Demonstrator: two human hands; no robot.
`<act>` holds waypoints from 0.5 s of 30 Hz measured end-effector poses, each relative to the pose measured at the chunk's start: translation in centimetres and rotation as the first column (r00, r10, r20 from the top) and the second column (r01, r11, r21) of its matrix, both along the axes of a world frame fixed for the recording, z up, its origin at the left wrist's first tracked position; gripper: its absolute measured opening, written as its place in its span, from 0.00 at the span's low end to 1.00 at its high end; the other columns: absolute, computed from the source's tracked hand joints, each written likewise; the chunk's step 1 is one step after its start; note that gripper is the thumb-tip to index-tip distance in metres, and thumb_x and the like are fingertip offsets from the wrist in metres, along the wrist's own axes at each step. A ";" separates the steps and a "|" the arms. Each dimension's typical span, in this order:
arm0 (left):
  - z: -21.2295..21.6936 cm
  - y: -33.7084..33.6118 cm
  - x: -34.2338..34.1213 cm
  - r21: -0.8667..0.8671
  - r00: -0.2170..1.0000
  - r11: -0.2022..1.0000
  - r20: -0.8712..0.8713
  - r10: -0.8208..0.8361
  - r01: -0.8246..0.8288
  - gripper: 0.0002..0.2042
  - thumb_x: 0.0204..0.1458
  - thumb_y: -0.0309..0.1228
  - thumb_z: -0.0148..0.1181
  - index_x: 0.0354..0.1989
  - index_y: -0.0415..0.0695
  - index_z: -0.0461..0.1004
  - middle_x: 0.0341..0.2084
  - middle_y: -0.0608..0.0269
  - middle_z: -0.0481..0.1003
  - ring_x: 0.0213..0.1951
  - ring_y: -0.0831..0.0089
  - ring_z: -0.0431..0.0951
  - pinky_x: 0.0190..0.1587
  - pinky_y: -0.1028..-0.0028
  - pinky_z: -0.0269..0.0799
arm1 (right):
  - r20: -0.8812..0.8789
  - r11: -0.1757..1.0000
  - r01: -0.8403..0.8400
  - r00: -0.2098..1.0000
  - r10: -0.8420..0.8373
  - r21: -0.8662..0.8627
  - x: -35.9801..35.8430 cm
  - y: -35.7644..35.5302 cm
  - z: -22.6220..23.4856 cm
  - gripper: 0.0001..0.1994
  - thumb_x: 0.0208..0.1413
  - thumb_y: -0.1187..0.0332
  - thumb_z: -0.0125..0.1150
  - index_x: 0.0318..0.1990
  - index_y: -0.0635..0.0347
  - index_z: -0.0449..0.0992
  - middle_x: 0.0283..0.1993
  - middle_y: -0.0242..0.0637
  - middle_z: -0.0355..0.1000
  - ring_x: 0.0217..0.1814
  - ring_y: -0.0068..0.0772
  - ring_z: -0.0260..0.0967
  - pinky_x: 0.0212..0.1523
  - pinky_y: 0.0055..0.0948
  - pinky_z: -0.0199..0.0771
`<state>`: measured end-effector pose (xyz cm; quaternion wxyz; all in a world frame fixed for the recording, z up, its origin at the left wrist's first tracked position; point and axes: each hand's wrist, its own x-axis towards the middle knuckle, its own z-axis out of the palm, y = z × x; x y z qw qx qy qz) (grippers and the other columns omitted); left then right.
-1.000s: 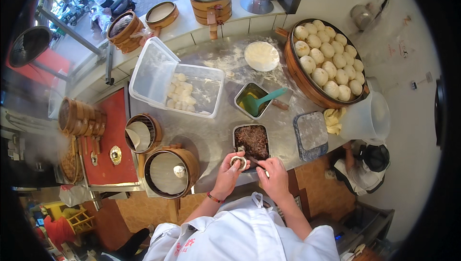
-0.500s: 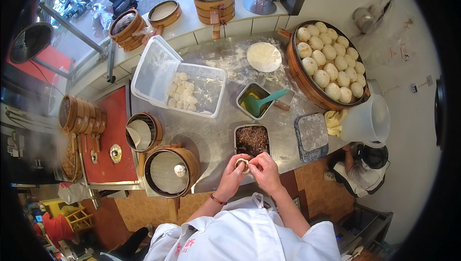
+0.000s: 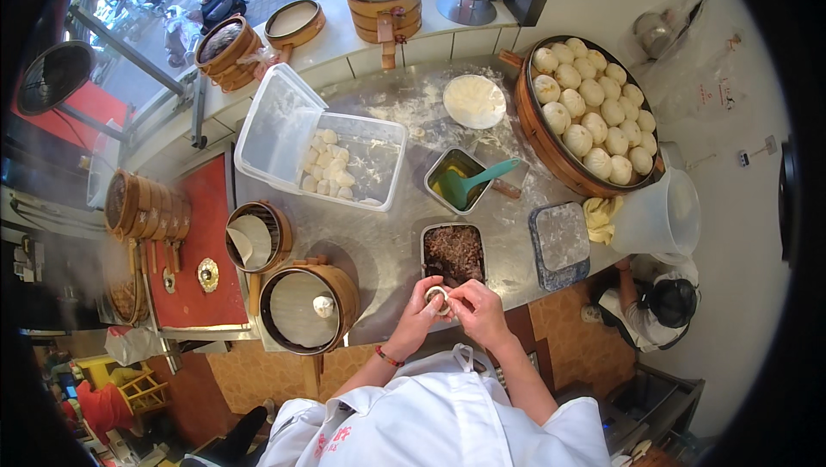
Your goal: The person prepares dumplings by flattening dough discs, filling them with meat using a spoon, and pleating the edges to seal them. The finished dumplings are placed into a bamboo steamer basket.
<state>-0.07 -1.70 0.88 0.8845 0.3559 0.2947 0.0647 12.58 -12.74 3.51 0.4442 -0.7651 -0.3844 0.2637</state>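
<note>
Close to the table's front edge, my left hand [image 3: 416,318] cups a small round dough wrapper [image 3: 436,296], its raised rim forming a ring. My right hand [image 3: 479,310] pinches the wrapper's right edge between its fingers. What lies inside the wrapper is too small to make out clearly. Just beyond both hands is a metal container of dark minced filling [image 3: 453,250]. To the left, one small pleated bun [image 3: 323,305] sits on the liner of a round steamer basket [image 3: 348,293].
A large steamer of buns [image 3: 525,110] stands at right. Further back are a clear box of dough pieces [image 3: 397,153], a bowl of flour [image 3: 473,101] and an oil container with a green spatula [image 3: 473,181]. A scale [image 3: 559,243] lies right; a person [image 3: 658,304] crouches beyond.
My fingers have shifted slightly around the wrapper, and its ring-shaped opening shows more clearly. The crouching person at right has moved a little. Outside, passers-by have changed position.
</note>
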 end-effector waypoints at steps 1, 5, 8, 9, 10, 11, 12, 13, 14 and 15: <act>-0.1 0.1 0.0 -0.003 1.000 1.000 -0.009 -0.011 0.011 0.20 0.68 0.31 0.48 0.66 0.45 0.56 0.46 0.65 0.69 0.43 0.77 0.73 0.46 0.74 0.73 | -0.005 1.000 -0.003 1.000 0.003 0.000 0.0 0.0 0.0 0.05 0.54 0.73 0.65 0.37 0.61 0.79 0.36 0.40 0.74 0.35 0.40 0.75 0.34 0.34 0.75; -0.2 0.7 -0.3 0.002 0.995 0.995 -0.020 -0.102 0.102 0.23 0.68 0.34 0.49 0.68 0.46 0.53 0.48 0.65 0.68 0.48 0.75 0.73 0.49 0.71 0.74 | -0.096 0.998 0.021 0.995 -0.016 0.056 -0.1 0.2 0.4 0.06 0.53 0.76 0.65 0.38 0.63 0.80 0.33 0.38 0.72 0.29 0.31 0.71 0.30 0.28 0.72; 0.3 1.3 -0.1 0.019 0.991 0.991 -0.009 -0.135 0.135 0.24 0.67 0.33 0.50 0.69 0.46 0.52 0.48 0.64 0.68 0.48 0.75 0.73 0.50 0.69 0.74 | -0.173 0.998 0.050 0.984 -0.044 0.035 0.2 0.4 1.0 0.05 0.52 0.76 0.65 0.37 0.63 0.79 0.34 0.38 0.72 0.29 0.31 0.71 0.30 0.27 0.71; 0.4 1.4 0.0 0.023 0.989 0.989 -0.014 -0.145 0.145 0.24 0.67 0.33 0.50 0.69 0.46 0.52 0.48 0.64 0.68 0.48 0.75 0.73 0.51 0.69 0.74 | -0.155 0.999 0.037 0.987 -0.031 0.033 0.4 0.3 0.7 0.05 0.52 0.76 0.65 0.37 0.63 0.79 0.34 0.38 0.72 0.29 0.31 0.71 0.29 0.27 0.71; 0.5 1.5 0.0 0.028 0.988 0.988 -0.020 -0.154 0.155 0.24 0.67 0.33 0.50 0.69 0.46 0.52 0.48 0.64 0.68 0.48 0.74 0.73 0.51 0.68 0.74 | -0.137 0.999 0.023 0.990 -0.018 0.030 0.4 0.2 0.5 0.04 0.52 0.76 0.65 0.36 0.63 0.79 0.34 0.38 0.72 0.29 0.31 0.70 0.29 0.27 0.71; 0.4 1.4 0.0 -0.016 0.992 0.992 -0.011 -0.128 0.128 0.23 0.67 0.32 0.49 0.68 0.45 0.53 0.48 0.63 0.68 0.49 0.74 0.73 0.52 0.68 0.74 | -0.077 0.998 0.012 0.997 -0.007 0.058 0.5 0.2 0.2 0.04 0.51 0.77 0.65 0.36 0.63 0.78 0.34 0.38 0.72 0.29 0.31 0.70 0.29 0.27 0.71; 0.2 1.3 0.0 -0.060 0.995 0.993 -0.004 -0.100 0.099 0.22 0.67 0.32 0.49 0.67 0.44 0.55 0.49 0.63 0.68 0.50 0.74 0.73 0.52 0.68 0.74 | -0.017 0.996 -0.002 1.000 0.003 0.084 0.5 0.1 -0.2 0.05 0.51 0.77 0.65 0.36 0.63 0.78 0.34 0.38 0.72 0.28 0.31 0.70 0.29 0.27 0.71; -0.1 1.1 0.1 -0.104 0.997 0.992 0.001 -0.071 0.071 0.21 0.67 0.31 0.49 0.66 0.44 0.56 0.49 0.62 0.69 0.51 0.74 0.73 0.53 0.68 0.74 | 0.043 0.994 -0.017 0.999 0.012 0.109 0.4 0.1 -0.4 0.05 0.51 0.77 0.65 0.35 0.63 0.78 0.34 0.38 0.72 0.28 0.31 0.70 0.29 0.27 0.71; -0.4 0.9 0.1 -0.112 0.999 0.993 0.007 -0.044 0.044 0.19 0.67 0.31 0.49 0.65 0.43 0.58 0.50 0.62 0.69 0.51 0.74 0.73 0.54 0.68 0.74 | 0.042 0.997 -0.015 0.999 0.011 0.081 0.3 0.0 -0.3 0.04 0.51 0.76 0.65 0.36 0.62 0.78 0.34 0.38 0.72 0.30 0.35 0.71 0.30 0.30 0.72; -0.7 0.7 0.2 -0.119 1.000 0.993 0.014 -0.017 0.019 0.18 0.67 0.30 0.49 0.63 0.43 0.60 0.50 0.62 0.69 0.52 0.74 0.73 0.54 0.68 0.73 | 0.043 0.998 -0.012 0.999 0.010 0.054 0.2 0.0 -0.1 0.04 0.52 0.75 0.65 0.36 0.61 0.78 0.35 0.39 0.72 0.32 0.39 0.72 0.31 0.33 0.73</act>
